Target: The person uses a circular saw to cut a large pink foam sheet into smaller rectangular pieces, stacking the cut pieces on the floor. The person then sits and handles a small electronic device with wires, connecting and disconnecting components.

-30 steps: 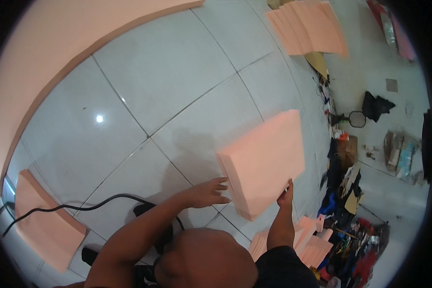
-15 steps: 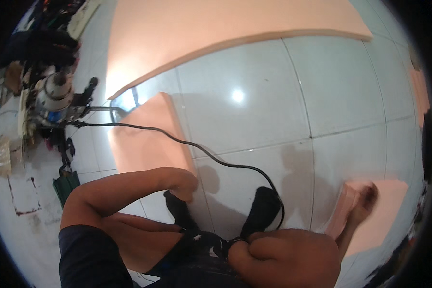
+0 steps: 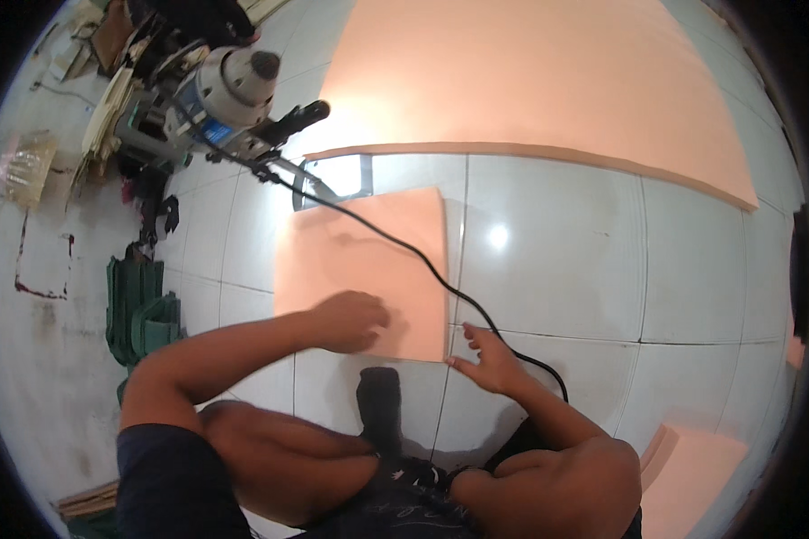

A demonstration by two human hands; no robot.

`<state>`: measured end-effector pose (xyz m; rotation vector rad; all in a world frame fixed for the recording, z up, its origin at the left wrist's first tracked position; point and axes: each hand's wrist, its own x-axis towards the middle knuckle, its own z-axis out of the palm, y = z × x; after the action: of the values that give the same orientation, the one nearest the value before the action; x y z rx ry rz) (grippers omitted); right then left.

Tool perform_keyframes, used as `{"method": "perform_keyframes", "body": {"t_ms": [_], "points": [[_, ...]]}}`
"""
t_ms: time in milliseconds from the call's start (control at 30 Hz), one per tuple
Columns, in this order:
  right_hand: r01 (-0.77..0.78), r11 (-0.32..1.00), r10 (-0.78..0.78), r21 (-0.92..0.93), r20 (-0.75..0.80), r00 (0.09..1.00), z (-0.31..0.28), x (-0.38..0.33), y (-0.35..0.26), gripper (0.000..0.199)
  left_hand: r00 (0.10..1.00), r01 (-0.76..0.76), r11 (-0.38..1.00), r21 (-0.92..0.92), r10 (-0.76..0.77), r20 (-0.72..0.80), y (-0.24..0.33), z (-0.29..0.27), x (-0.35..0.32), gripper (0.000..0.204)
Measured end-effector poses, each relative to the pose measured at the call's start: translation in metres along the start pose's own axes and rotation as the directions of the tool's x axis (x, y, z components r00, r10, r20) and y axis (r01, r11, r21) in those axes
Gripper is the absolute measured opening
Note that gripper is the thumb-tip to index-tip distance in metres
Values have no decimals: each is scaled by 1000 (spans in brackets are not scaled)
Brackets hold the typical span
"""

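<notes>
A thick peach foam block (image 3: 355,247) lies on the tiled floor in front of me. My left hand (image 3: 351,322) is over its near part, fingers loosely bent and nothing in them; whether they touch the foam is hard to tell. Just off the block's near right corner is my right hand (image 3: 490,361), thumb and fingers spread, holding nothing. At the far left stands a grey motor-driven machine (image 3: 234,94) with a black handle. Its flat metal base plate (image 3: 346,175) lies against the block's far edge. A black cable (image 3: 395,238) runs from it across the block.
A large peach foam sheet (image 3: 548,81) spreads across the far floor. More foam pieces (image 3: 692,476) lie at the lower right. Green plastic containers (image 3: 135,301) and clutter line the left wall. My sock-covered foot (image 3: 379,404) is just in front of the block.
My right hand has come left from the foam pieces at the right to the block's corner. My left hand now lies farther over the block. The view has turned toward the left.
</notes>
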<state>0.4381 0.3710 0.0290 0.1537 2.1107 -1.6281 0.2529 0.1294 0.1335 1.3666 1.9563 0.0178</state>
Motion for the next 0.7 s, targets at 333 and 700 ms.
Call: {"method": "perform_keyframes", "body": {"t_ms": [333, 700], "points": [[-287, 923, 270, 255, 101, 958, -7, 44, -19, 97, 354, 417, 188, -889, -935, -32, -222, 116, -130, 67], [-295, 892, 361, 344, -148, 920, 27, 79, -44, 78, 619, -55, -14, -998, -785, -23, -214, 129, -120, 57]]}}
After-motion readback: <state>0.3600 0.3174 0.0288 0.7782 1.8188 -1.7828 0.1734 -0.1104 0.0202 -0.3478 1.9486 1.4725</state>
